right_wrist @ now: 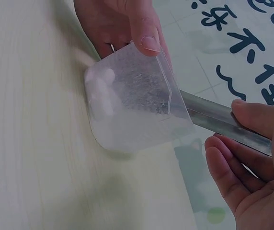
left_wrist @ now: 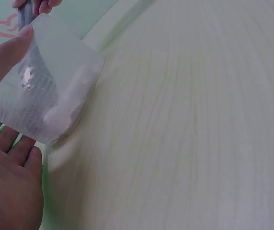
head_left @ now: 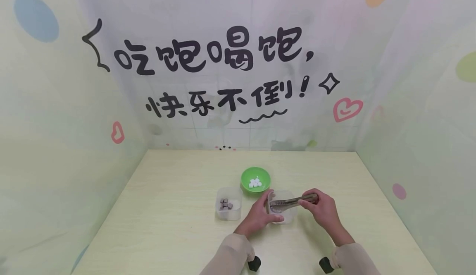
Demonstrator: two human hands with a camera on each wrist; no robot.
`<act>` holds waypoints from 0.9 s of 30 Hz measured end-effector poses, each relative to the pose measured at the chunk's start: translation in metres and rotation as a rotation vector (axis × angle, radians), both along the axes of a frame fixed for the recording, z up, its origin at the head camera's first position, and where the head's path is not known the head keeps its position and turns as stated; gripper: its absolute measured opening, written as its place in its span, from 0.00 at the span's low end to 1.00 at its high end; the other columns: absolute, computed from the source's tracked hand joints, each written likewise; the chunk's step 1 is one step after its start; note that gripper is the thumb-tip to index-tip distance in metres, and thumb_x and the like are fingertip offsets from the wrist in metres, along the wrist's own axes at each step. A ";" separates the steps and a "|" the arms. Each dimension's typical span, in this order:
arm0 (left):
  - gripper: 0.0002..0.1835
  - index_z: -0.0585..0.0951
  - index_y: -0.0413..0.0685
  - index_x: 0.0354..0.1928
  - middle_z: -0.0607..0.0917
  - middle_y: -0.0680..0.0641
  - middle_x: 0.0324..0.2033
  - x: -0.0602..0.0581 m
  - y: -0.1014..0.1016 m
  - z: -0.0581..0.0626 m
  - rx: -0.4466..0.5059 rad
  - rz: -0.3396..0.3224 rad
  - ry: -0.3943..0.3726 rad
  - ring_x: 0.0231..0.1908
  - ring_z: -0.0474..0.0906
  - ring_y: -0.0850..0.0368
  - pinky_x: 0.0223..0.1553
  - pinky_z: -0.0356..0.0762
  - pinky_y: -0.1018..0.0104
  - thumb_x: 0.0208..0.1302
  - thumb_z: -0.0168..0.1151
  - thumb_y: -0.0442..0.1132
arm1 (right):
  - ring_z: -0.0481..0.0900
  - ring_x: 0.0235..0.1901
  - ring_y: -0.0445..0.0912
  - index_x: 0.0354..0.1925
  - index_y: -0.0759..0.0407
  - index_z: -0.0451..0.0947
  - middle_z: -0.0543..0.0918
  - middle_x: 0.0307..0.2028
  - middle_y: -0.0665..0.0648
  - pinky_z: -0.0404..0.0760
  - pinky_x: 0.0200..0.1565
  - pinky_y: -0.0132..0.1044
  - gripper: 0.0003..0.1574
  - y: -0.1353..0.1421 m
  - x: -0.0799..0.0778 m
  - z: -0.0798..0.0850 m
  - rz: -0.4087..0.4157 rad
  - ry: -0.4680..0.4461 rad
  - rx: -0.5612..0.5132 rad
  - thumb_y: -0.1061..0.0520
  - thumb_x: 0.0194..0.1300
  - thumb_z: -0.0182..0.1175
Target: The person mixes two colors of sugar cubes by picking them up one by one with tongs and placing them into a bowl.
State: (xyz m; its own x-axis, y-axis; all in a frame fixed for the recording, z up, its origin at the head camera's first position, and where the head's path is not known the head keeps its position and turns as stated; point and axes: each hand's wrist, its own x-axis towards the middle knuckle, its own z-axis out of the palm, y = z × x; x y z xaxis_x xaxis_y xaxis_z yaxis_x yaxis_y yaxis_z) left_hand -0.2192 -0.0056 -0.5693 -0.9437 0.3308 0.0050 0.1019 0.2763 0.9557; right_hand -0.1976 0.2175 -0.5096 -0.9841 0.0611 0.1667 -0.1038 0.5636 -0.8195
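My left hand point(head_left: 258, 217) grips a clear plastic container point(head_left: 290, 216) from its left side, thumb point(left_wrist: 13, 50) at the rim and fingers along the wall. In the right wrist view, soft-looking white pieces point(right_wrist: 104, 98) show through the container's wall, blurred by the plastic. Metal tongs point(head_left: 293, 202) reach into it, their ribbed heads inside near the left wall. My right hand point(head_left: 323, 209) holds the tongs by the handle, with the thumb on one arm and the fingers on the other.
A green bowl point(head_left: 244, 184) with several small white pieces point(head_left: 255, 182) stands behind. To the left is a second clear container point(head_left: 235, 216) holding several purplish cubes point(head_left: 225, 204). All stand on a pale wood table point(head_left: 167, 209) enclosed by printed wall sheets point(head_left: 208, 14).
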 end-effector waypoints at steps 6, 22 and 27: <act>0.53 0.59 0.51 0.74 0.66 0.46 0.69 -0.001 0.000 -0.001 -0.023 0.006 0.005 0.68 0.60 0.45 0.68 0.55 0.46 0.46 0.79 0.45 | 0.82 0.26 0.44 0.38 0.63 0.80 0.85 0.28 0.55 0.76 0.27 0.32 0.12 0.000 0.002 0.001 -0.002 -0.002 -0.024 0.62 0.57 0.71; 0.53 0.59 0.52 0.74 0.64 0.46 0.71 0.001 0.000 0.001 -0.005 0.007 0.009 0.70 0.57 0.45 0.68 0.54 0.48 0.46 0.79 0.45 | 0.82 0.26 0.41 0.39 0.62 0.81 0.86 0.27 0.56 0.75 0.25 0.31 0.12 0.007 0.006 0.009 -0.068 0.121 -0.074 0.60 0.57 0.71; 0.54 0.59 0.52 0.74 0.63 0.47 0.71 0.002 0.000 0.003 -0.002 0.002 0.004 0.70 0.56 0.46 0.69 0.53 0.48 0.46 0.78 0.46 | 0.82 0.25 0.41 0.39 0.63 0.81 0.86 0.27 0.57 0.73 0.24 0.30 0.12 0.008 0.007 0.012 -0.067 0.157 -0.116 0.60 0.57 0.71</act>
